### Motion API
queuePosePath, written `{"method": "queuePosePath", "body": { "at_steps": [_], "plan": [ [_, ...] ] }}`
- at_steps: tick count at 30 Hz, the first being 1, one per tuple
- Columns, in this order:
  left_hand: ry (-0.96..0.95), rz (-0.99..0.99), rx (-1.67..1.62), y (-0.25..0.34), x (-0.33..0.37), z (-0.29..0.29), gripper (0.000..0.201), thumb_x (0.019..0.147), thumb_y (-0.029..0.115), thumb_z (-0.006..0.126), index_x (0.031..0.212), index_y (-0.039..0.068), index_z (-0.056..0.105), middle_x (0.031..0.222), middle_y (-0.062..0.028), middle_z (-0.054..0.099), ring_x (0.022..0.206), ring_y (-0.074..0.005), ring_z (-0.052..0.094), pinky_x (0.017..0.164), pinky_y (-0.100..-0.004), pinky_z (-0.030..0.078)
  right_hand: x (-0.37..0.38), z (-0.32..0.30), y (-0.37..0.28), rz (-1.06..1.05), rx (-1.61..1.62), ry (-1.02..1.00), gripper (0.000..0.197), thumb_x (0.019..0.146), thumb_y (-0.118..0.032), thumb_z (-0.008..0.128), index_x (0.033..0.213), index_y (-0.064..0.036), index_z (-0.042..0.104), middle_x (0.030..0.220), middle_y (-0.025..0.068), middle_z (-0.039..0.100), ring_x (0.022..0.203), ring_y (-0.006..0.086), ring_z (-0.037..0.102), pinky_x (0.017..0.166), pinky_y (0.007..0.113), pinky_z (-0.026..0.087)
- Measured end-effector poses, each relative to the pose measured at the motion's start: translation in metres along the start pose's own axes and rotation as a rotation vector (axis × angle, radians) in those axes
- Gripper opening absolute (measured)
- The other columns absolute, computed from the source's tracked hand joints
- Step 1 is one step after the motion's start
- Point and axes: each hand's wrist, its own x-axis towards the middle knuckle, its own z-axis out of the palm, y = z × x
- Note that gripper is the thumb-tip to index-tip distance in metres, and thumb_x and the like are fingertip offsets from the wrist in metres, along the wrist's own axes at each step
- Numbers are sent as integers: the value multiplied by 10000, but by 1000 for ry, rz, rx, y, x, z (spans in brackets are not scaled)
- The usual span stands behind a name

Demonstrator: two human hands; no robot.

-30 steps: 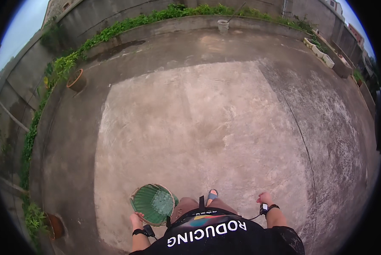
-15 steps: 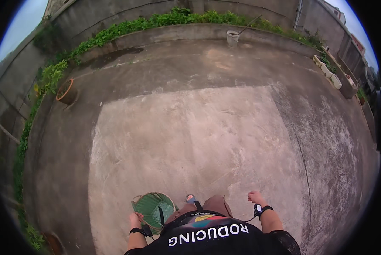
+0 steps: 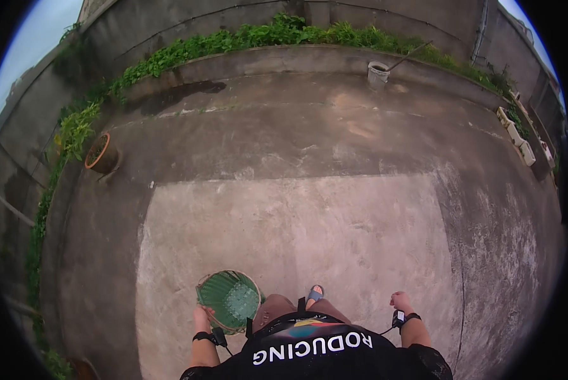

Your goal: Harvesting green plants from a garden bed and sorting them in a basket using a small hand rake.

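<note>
At my left side hangs a round green-lined basket (image 3: 213,292) with a tan rim and what looks like a thin tan handle. In its bottom lies a patch of pale bluish, glassy-looking stuff (image 3: 241,300), too small to make out. My left hand (image 3: 201,316) is closed at the basket's outer left edge and holds it there. Out to the right, my right hand (image 3: 399,301) hangs in the air over the concrete, its fingers curled into a fist. Nothing shows in it. Both wrists carry black bands with small devices.
Pale concrete (image 3: 284,228) lies ahead of my slippered foot (image 3: 315,292). A terracotta pot (image 3: 108,158) stands at the left. Against the low planted wall at the back is a whitish bucket (image 3: 377,77) with a stick. White planter boxes (image 3: 517,136) line the right edge.
I have moved forward: the ground, bucket and pots sit lower in view. My right foot now shows in front instead of the left one. The basket stays in my left hand.
</note>
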Motion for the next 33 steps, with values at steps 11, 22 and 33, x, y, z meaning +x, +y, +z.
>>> {"method": "queuePosePath", "body": {
  "at_steps": [11,22,33],
  "plan": [
    [-103,-83,-2,217,128,274,286,917,231,325,693,105,449,645,-95,557,550,-196,594,345,-246,310,216,47,-573,-568,70,-154,242,846,-161,527,1039,-34,600,814,48,640,692,128,625,582,265,461],
    [-161,-50,41,455,253,542,256,899,208,339,708,89,461,679,-134,575,538,-219,600,346,-274,331,321,-34,-370,-499,-341,-98,126,726,-154,633,820,-85,682,783,96,681,699,198,663,638,333,533],
    [-51,0,5,629,342,758,245,891,191,360,694,89,464,649,-108,569,508,-218,572,389,-287,411,631,-15,-969,-233,-127,49,241,795,-158,535,914,22,641,686,113,654,623,175,651,587,299,509]
  ]
}}
